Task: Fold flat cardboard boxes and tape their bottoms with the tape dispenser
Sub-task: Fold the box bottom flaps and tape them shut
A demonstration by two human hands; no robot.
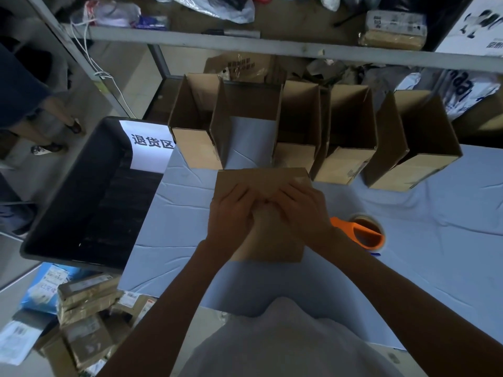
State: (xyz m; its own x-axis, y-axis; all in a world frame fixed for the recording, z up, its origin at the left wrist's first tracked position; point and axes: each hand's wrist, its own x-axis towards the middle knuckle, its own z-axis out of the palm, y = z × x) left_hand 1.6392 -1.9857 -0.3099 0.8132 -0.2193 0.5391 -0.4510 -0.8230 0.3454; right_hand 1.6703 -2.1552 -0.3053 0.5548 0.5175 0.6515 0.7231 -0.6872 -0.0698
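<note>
A brown cardboard box (258, 178) stands bottom-up on the blue-grey table (435, 240) in front of me. My left hand (231, 210) and my right hand (302, 205) lie side by side on top of it, palms down, pressing its flaps flat. The fingers of both touch at the middle seam. An orange tape dispenser (364, 232) with a tape roll lies on the table just right of my right wrist, untouched.
Several folded open boxes (196, 148) (348, 164) (413, 170) stand in a row along the table's far edge. A black bin (81, 202) with a white label sits to the left. Parcels lie on the floor at lower left. A metal shelf (272, 44) runs above.
</note>
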